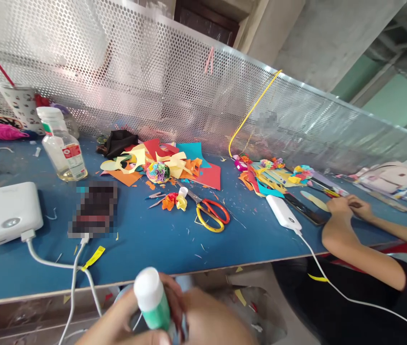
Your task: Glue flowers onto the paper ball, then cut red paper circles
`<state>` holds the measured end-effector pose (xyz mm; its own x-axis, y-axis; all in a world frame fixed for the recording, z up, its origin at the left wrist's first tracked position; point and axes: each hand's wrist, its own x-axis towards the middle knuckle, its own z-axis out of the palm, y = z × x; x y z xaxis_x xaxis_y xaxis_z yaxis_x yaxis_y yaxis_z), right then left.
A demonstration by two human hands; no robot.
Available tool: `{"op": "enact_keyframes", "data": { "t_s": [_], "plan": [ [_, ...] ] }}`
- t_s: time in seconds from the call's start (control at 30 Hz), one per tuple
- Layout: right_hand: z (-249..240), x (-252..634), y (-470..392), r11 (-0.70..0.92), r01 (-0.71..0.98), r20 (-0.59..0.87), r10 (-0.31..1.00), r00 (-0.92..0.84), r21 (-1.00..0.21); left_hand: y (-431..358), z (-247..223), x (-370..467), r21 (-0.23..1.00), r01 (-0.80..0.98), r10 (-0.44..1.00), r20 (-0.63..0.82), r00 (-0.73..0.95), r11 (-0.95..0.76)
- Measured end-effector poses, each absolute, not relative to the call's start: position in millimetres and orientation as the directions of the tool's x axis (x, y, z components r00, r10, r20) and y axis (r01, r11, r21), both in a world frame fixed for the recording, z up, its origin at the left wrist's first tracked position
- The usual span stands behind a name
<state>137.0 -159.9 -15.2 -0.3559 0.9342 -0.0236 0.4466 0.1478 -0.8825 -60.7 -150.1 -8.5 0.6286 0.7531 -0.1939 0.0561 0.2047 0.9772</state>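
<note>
Green cylindrical tube with a white top (152,299) is in the left hand (122,318), low in the view, in front of the near table edge, its white end pointing up. The left fingers are clamped on it, the thumb lying across its lower part. The right hand (203,311) is just beside the tube, partly behind it; its fingers are bent and blurred, and I cannot tell whether they grip anything.

Beyond the hands, a blue tabletop (178,247) carries scissors with red and yellow handles (212,215), their blades pointing away. A small white cylinder (183,191) stands near the blades, close to crumpled orange paper (169,201) and crumpled yellow paper (181,203). Farther back, a ball of multicoloured ruffled paper (158,172) rests against a heap of cut coloured sheets (209,176).

Toward the left lie a blurred-out dark phone (96,208) and a rounded white power bank (11,211), with a clear bottle bearing a red-and-white label (60,153) behind them.

Toward the right, another slim white power bank (283,213) lies near a co-worker's hands (340,205). Behind everything stands a perforated silver metal screen (175,91).
</note>
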Motion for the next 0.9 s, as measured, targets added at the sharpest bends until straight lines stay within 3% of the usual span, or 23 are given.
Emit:
{"op": "enact_keyframes", "data": {
  "t_s": [0.07, 0.13, 0.2, 0.33, 0.5, 0.73, 0.9],
  "plan": [
    [6, 155, -128, 0.234, 0.639, 0.000, 0.939, -0.343, -0.733, -137, -12, -67, 0.981, 0.126, 0.904, -0.187, 0.385, 0.149],
    [21, 173, -81, 0.258, 0.811, 0.195, 0.964, -0.181, -0.525, -121, -13, -68, 0.961, 0.246, 0.982, -0.157, 0.109, 0.127],
    [26, 188, -29, 0.265, 0.838, 0.242, 0.956, -0.165, -0.477, -107, -11, -66, 0.929, 0.344, 0.990, -0.139, -0.025, 0.139],
    [12, 200, 48, 0.344, 0.814, 0.182, 0.939, -0.293, -0.467, -94, -12, -59, 0.880, 0.472, 0.998, -0.046, -0.045, 0.062],
    [-12, 201, 71, 0.449, 0.745, 0.204, 0.892, -0.402, -0.493, -97, -15, -58, 0.835, 0.549, 0.999, -0.012, -0.039, 0.032],
    [-24, 207, 72, 0.462, 0.694, 0.265, 0.887, -0.379, -0.552, -96, -13, -56, 0.787, 0.617, 0.999, 0.002, 0.049, -0.032],
    [-31, 202, 75, 0.473, 0.676, 0.265, 0.880, -0.394, -0.565, -98, -13, -50, 0.782, 0.622, 0.999, 0.049, 0.018, -0.050]
  ]
}}
